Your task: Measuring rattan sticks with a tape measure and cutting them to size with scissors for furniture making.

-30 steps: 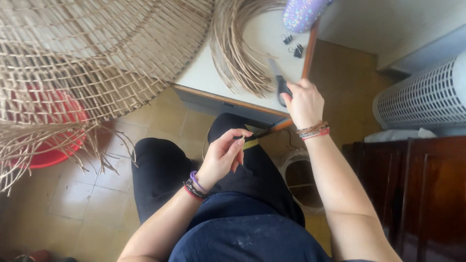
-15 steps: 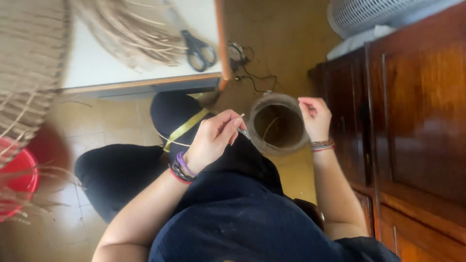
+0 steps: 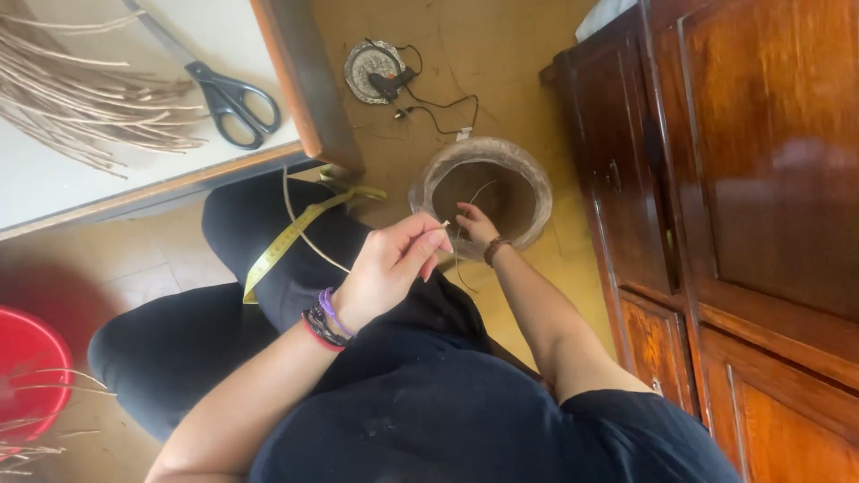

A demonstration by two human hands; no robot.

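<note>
The left hand (image 3: 389, 268) is pinching a thin reed (image 3: 309, 234) over the lap. The right hand (image 3: 474, 224) is reaching into the bucket (image 3: 528, 179) on the floor, its grip hidden. Scissors (image 3: 228, 94) are lying near the table's (image 3: 179, 170) edge.

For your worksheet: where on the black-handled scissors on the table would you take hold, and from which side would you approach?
Grip the scissors by the two black handle loops, which point toward the table edge nearest the person. Come from that edge, above: they lie flat, with the blades pointing away beside the fibre strands.
</note>
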